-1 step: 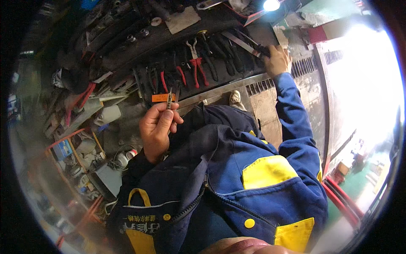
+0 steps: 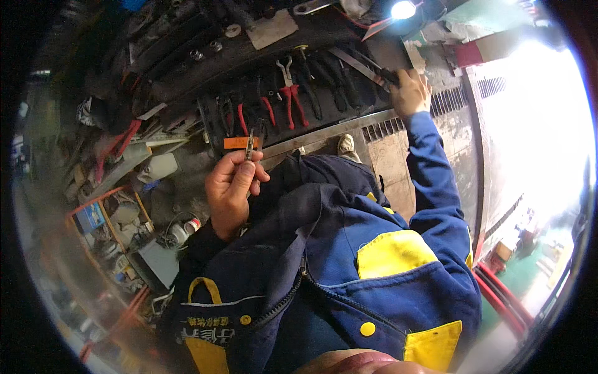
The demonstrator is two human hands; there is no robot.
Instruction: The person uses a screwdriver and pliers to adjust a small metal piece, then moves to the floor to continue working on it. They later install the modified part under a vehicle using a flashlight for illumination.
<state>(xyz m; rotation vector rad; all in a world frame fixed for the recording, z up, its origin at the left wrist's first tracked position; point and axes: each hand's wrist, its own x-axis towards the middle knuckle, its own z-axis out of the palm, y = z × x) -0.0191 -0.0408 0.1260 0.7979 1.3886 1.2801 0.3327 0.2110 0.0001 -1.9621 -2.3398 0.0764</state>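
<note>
"So, what is being held at the moment?"

"A slim metal piece (image 2: pixel 250 146) is being pinched in the grip of the left hand (image 2: pixel 229 192), between thumb and fingers, its narrow end being pointed away from the body."

"And by the right hand (image 2: pixel 411 93)?"

"A dark handle (image 2: pixel 390 77) is apparently being touched; whether it is being fully gripped cannot be told, the fingers being partly hidden."

"Is anything being changed?"

"Hardly. Since the earlier picture both hands are being kept in place, so no release of the metal piece is being shown."

"What is being seen around them?"

"Just beyond the left fingertips, an orange box (image 2: pixel 237 143) is being partly covered by the metal piece. Farther out, red-handled pliers (image 2: pixel 289 93) are being seen among dark-handled tools (image 2: pixel 340 96) on the bench (image 2: pixel 330 129), and a long flat blade (image 2: pixel 356 67) near the right hand."
</note>
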